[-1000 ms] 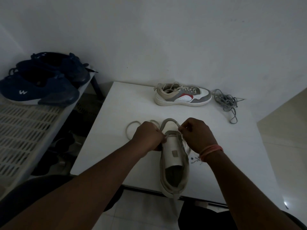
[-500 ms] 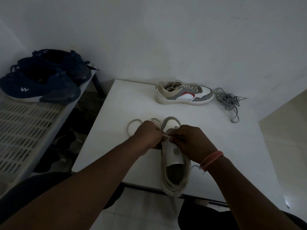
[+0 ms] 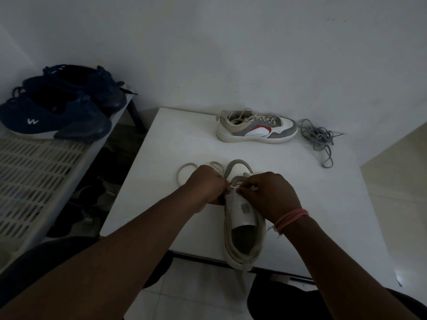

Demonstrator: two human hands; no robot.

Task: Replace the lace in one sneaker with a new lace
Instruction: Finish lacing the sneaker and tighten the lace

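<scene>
I'm in a dim room of a home, by the look of it: plain whitewashed wall [image 3: 231,54], small white counter [image 3: 175,144] pushed against it, pale tiled floor [image 3: 191,294], and dark blue sneakers [image 3: 55,116] on a white slatted plastic rack [image 3: 30,181].

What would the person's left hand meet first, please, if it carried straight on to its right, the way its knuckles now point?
Most likely the right hand, just across the near sneaker's tongue from the left hand; depth is uncertain.

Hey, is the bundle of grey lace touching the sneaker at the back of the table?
Apart. The head view shows bare white tabletop between the grey lace bundle and the toe of the far sneaker.
</scene>
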